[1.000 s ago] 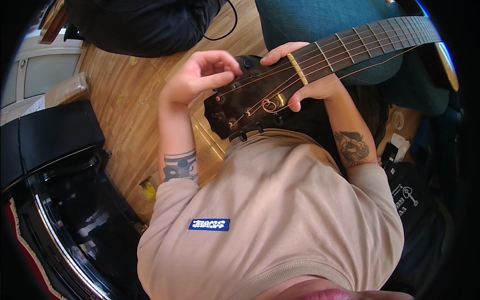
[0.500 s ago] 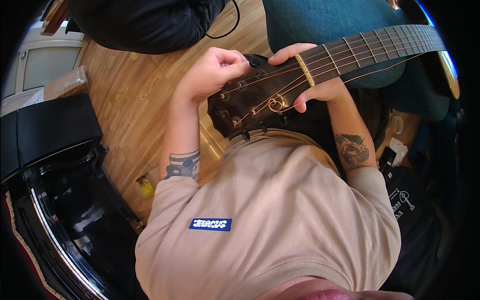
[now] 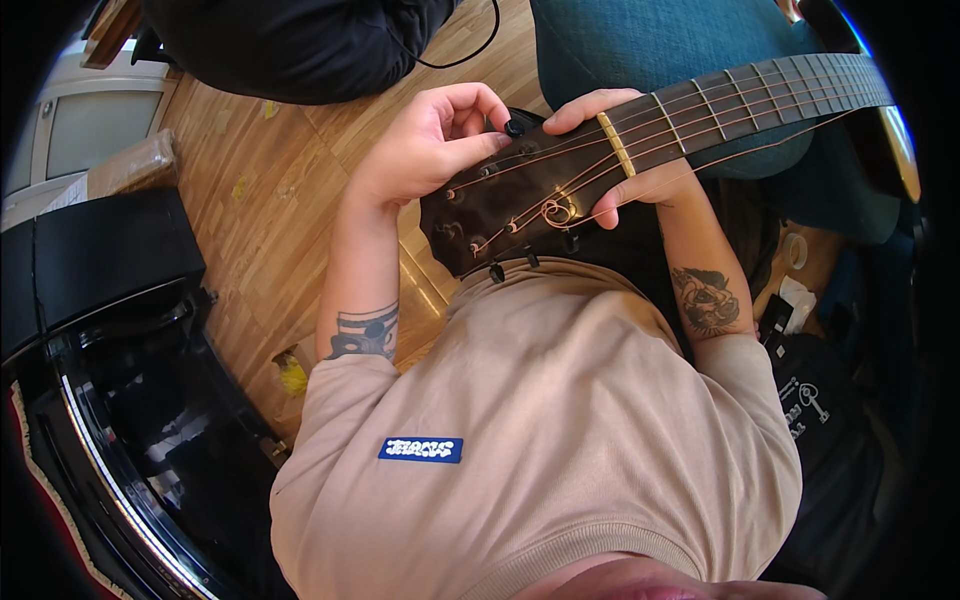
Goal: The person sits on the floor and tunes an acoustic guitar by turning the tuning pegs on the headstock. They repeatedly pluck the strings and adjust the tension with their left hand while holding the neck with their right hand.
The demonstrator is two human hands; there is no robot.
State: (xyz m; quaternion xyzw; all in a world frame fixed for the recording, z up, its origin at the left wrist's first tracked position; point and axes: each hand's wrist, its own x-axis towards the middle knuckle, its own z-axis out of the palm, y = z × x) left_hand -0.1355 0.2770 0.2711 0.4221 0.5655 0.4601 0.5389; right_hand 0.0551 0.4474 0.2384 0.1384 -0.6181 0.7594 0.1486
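A guitar with a dark headstock [image 3: 475, 210], copper-coloured strings and a brass-coloured nut [image 3: 617, 142] lies across my front, its neck [image 3: 750, 95] running to the upper right. My left hand [image 3: 435, 140] is closed at the headstock's upper edge, thumb and fingers on a black tuning peg [image 3: 513, 128]. My right hand [image 3: 650, 185] grips the neck at the nut from behind, thumb and fingers showing on either side. A loose string forms small coils [image 3: 558, 212] on the lower part of the headstock near my right hand.
A black glossy piano [image 3: 140, 400] stands at the left, a wrapped package [image 3: 130, 165] behind it. A black bag [image 3: 270, 45] with a cable sits on the wooden floor [image 3: 280, 200] at the top. Blue cushioned seating [image 3: 650, 40] is at upper right, and a white roll [image 3: 795, 250] lies below it.
My left hand has moved right and up along the headstock onto the tuning peg. The guitar and my right hand have shifted slightly to the right.
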